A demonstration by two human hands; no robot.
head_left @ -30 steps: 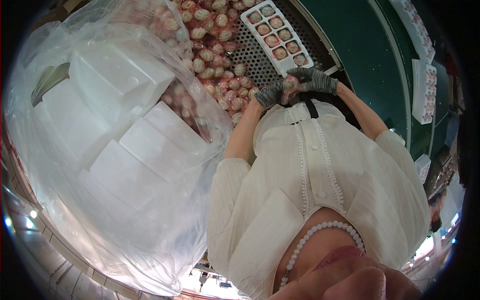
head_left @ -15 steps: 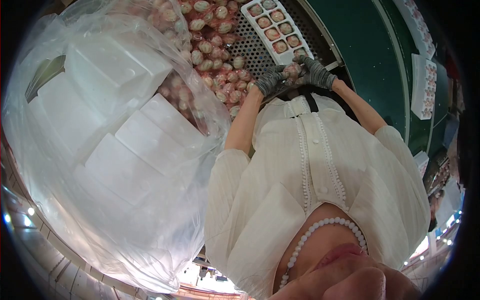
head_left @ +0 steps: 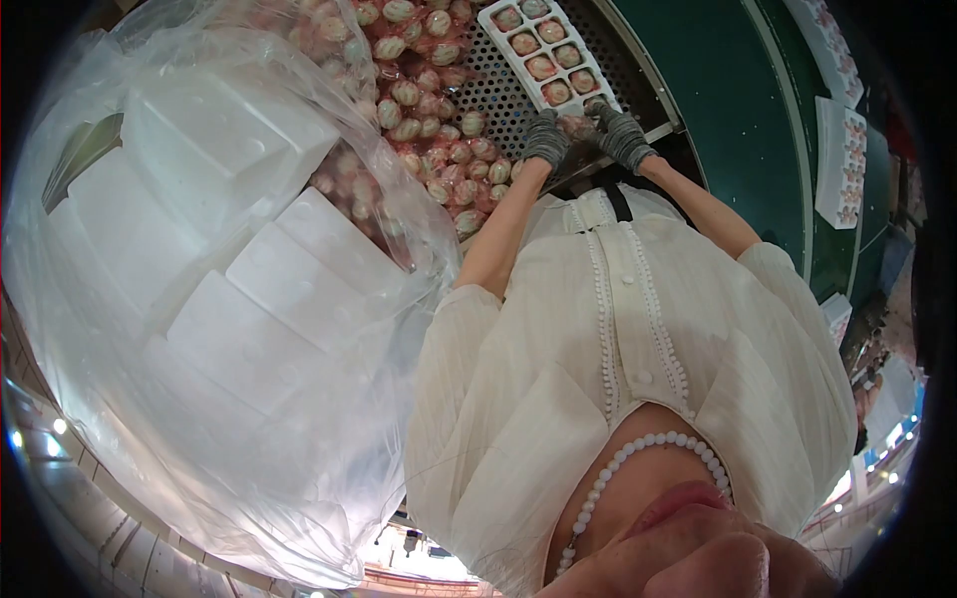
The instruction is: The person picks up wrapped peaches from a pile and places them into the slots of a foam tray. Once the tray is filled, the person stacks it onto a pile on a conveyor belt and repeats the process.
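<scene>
Both gloved hands, left (head_left: 545, 138) and right (head_left: 620, 133), have reached the tray's (head_left: 495, 27) near edge, fingers gripping a wrapped piece (head_left: 578, 126).

Both hands wear grey knitted gloves, matt and ribbed: the left hand (head_left: 545, 137) and the right hand (head_left: 620, 132). The tray (head_left: 543, 50) is white moulded plastic, smooth. Under it the worktop (head_left: 488, 85) is perforated dark metal. The wrapped pieces (head_left: 424, 100) shine in glossy film. The bag (head_left: 199, 299) is thin, clear, crinkled plastic over matt white foam blocks (head_left: 289, 269). The belt (head_left: 728, 90) is smooth green.
</scene>
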